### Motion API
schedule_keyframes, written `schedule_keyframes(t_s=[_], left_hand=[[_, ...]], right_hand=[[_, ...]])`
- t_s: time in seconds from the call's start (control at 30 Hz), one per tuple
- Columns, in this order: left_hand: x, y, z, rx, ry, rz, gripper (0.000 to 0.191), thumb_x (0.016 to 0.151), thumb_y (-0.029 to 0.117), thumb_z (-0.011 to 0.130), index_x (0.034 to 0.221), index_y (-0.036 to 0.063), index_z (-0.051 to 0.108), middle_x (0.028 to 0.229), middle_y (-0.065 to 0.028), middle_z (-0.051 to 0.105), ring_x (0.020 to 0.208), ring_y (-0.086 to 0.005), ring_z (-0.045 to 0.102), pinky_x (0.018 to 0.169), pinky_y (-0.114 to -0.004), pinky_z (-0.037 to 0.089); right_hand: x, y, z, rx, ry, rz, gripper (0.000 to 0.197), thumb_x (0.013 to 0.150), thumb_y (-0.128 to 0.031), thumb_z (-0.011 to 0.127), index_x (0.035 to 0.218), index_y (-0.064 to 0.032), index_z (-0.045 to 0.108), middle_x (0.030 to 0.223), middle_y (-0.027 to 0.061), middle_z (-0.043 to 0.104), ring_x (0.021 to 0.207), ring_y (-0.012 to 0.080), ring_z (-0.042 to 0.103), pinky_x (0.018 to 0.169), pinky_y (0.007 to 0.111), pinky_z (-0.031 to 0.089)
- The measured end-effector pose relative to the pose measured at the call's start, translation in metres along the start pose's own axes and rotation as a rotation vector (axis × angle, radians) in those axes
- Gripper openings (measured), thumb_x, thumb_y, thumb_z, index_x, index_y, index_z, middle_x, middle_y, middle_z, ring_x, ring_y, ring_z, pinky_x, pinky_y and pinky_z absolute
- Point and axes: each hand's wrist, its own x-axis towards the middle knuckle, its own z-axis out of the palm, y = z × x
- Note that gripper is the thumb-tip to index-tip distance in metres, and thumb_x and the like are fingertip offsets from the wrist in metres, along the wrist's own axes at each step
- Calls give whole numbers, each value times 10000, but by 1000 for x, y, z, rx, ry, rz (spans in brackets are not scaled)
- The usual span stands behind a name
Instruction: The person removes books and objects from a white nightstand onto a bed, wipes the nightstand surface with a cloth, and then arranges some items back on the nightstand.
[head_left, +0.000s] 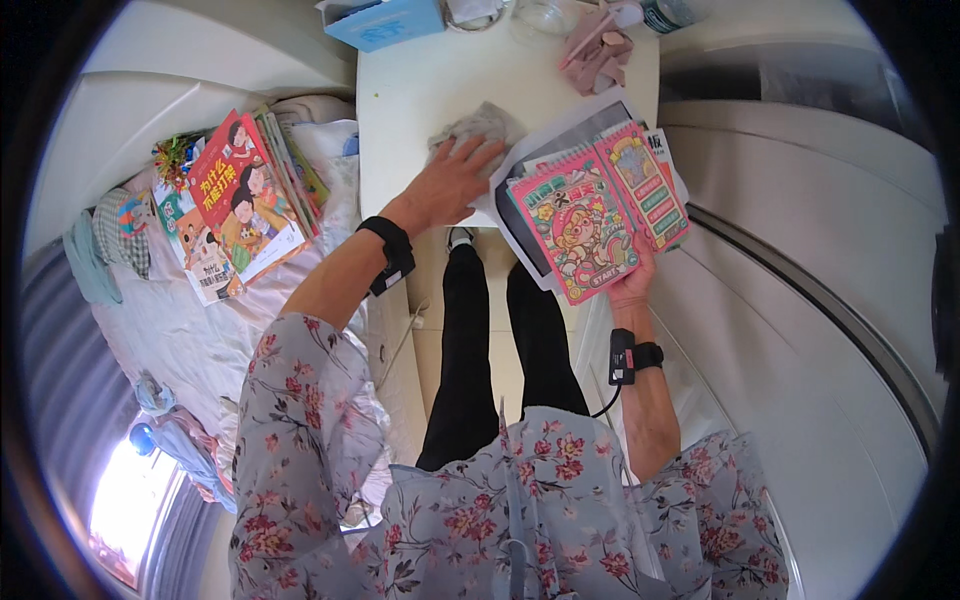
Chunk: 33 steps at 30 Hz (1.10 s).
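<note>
My left hand (450, 184) presses a crumpled grey cloth (484, 118) onto the white table (405, 90), fingers spread over it. My right hand (634, 277) grips the lower edge of a stack of booklets at the table's front right. On top lie a pink spiral-bound booklet (577, 225) with a cartoon cover and a narrower pink spiral-bound booklet (651, 191). Under them shows a dark flat panel with a white border (517, 232), perhaps a drawing board. The right palm and some fingers are hidden beneath the stack.
A blue box (390, 26), a clear glass bowl (540, 19), a pink cloth (600, 64) and a bottle (667, 13) stand along the table's far side. At left, picture books (244, 199) lie on a bed (150, 322). A smooth white surface (787, 225) borders the right.
</note>
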Motion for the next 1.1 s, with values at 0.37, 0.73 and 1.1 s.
schedule_keyframes(t_s=[0.37, 0.73, 1.1], left_hand=[[1, -48, -22, 227, 64, 226, 383, 731, 81, 567, 1103, 169, 579, 1329, -75, 450, 1278, -267, 371, 1082, -474, 273], [6, -113, -21, -67, 284, -257, 644, 566, 61, 697, 1177, 198, 545, 1346, -97, 411, 1275, -359, 366, 1020, -527, 343], [-11, -92, -4, -101, 398, -528, 635, 574, 108, 688, 1186, 170, 531, 1267, -168, 451, 1177, -394, 426, 939, -496, 412]], right_hand=[[22, 17, 15, 6, 86, 42, 444, 858, -244, 608, 1248, -68, 491, 1224, 73, 556, 1112, 242, 542, 937, 424, 454], [6, 2, 28, -384, 254, 281, 460, 832, -357, 674, 1197, -115, 533, 1095, 52, 590, 983, 183, 594, 755, 351, 566], [2, 27, 31, -212, 276, 240, 425, 829, -331, 682, 1179, -141, 534, 1104, 32, 572, 997, 159, 567, 764, 356, 554]])
